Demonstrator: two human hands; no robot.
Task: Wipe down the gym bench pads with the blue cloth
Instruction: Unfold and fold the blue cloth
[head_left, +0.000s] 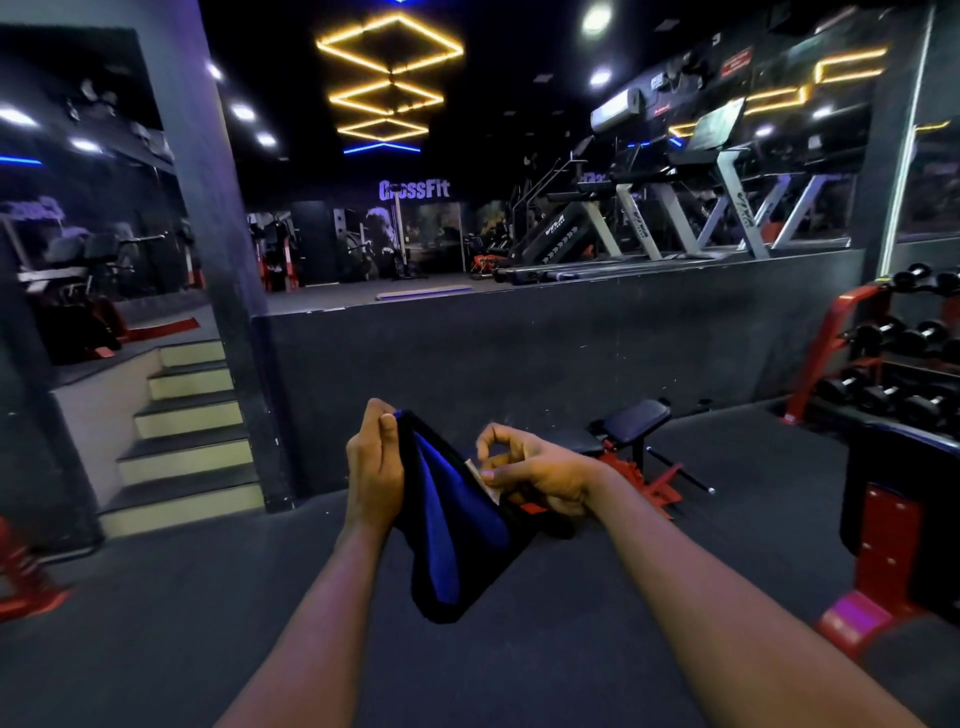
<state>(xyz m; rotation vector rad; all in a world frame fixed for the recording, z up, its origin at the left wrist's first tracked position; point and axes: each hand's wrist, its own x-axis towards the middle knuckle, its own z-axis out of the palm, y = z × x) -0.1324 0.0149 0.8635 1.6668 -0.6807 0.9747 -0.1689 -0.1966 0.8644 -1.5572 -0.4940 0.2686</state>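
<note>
Though dim, a gym bench (636, 415) on dark floor (156, 649) under yellow lights (353, 31).

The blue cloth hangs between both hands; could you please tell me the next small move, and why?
Probably step toward the gym bench and lay the blue cloth on it. The left hand and right hand each pinch an edge, the cloth hangs in the air, and the bench sits beyond, untouched.

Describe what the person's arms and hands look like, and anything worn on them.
The left forearm and right forearm are bare, with no sleeves in view. The left hand and right hand wear no gloves; no watch, bracelet or ring is visible.
</note>
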